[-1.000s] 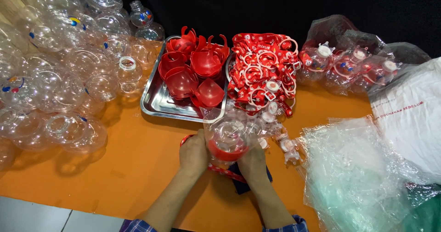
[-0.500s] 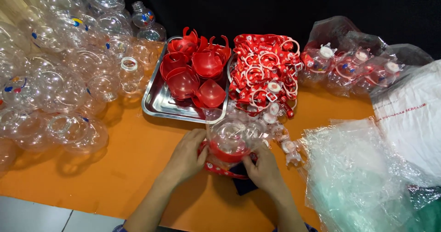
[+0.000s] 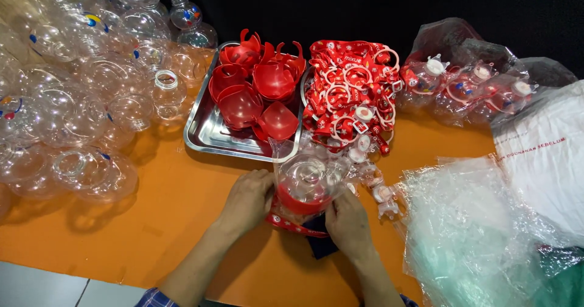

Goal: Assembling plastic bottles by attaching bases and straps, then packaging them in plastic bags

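**Both hands close in on the clear bottle**

Since half a second ago both hands have drawn inward: the left hand (image 3: 246,200), which lay spread flat on the orange table (image 3: 152,222), now presses against the side of the clear bottle (image 3: 307,182), and the right hand (image 3: 348,222) has slid up under its lower right edge. Left fingers are curled narrowly, their tips touching the bottle's red base (image 3: 298,205). Right fingers are bent around the base from the other side, thumb on top; the bottle is gripped between the two hands.

That bottle is round, transparent and glossy, standing upright at the near edge of the table, just in front of the steel tray (image 3: 210,138). A red strap (image 3: 286,223) with white marks lies under it, over a dark flat object (image 3: 319,243).

Inside the tray sit stacked red cup-shaped bases (image 3: 258,94). Beside it, to the right, lies a heap of red lanyards with white rings (image 3: 353,94). Empty clear bottles (image 3: 79,100) are piled at the left. At the far right, a clear bag holds finished bottles with white caps (image 3: 474,88); crumpled plastic bags (image 3: 474,234) lie nearer.
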